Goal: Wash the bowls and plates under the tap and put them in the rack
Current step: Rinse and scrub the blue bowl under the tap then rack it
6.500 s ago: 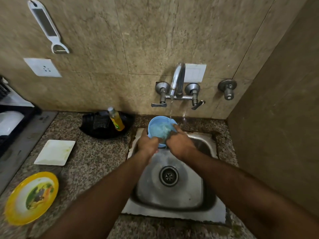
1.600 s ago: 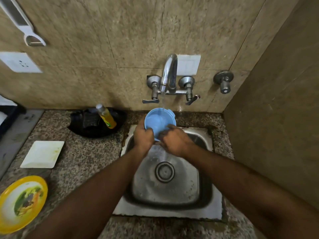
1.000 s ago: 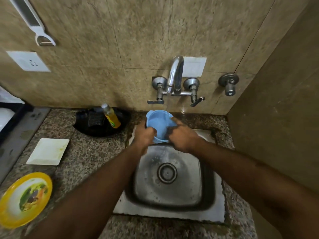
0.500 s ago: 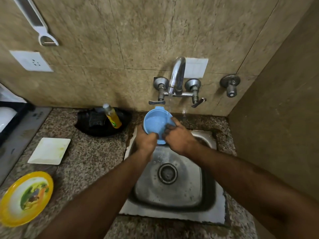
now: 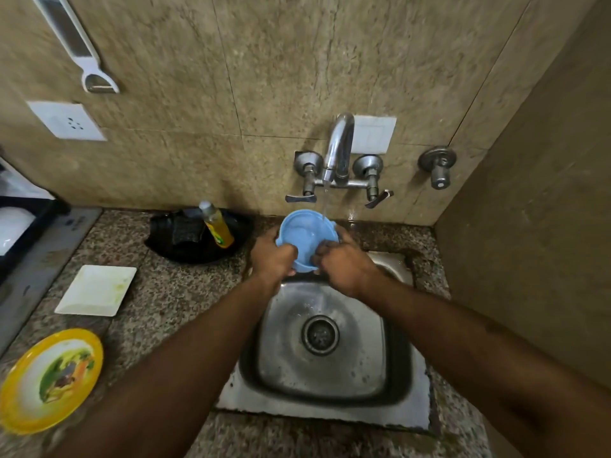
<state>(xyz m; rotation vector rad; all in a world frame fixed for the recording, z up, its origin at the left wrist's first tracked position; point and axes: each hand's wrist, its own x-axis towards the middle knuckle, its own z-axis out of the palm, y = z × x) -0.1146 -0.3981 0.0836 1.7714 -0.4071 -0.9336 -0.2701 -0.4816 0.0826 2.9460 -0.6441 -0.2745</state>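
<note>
A blue bowl is held tilted above the far end of the steel sink, under a thin stream from the tap. My left hand grips its left rim. My right hand grips the right rim, fingers curled over the edge. On the counter at left lie a soiled white square plate and a yellow round plate. The dark rack shows at the far left edge with a white dish in it.
A yellow dish-soap bottle leans in a black tray with a scrubber behind the sink's left corner. A spare valve sticks out of the wall at right. A side wall closes in the right. A peeler hangs upper left.
The bowl has stayed under the running water while both hands shifted slightly around its rim, turning it. The soapy film seen several seconds ago is gone from its inside.
</note>
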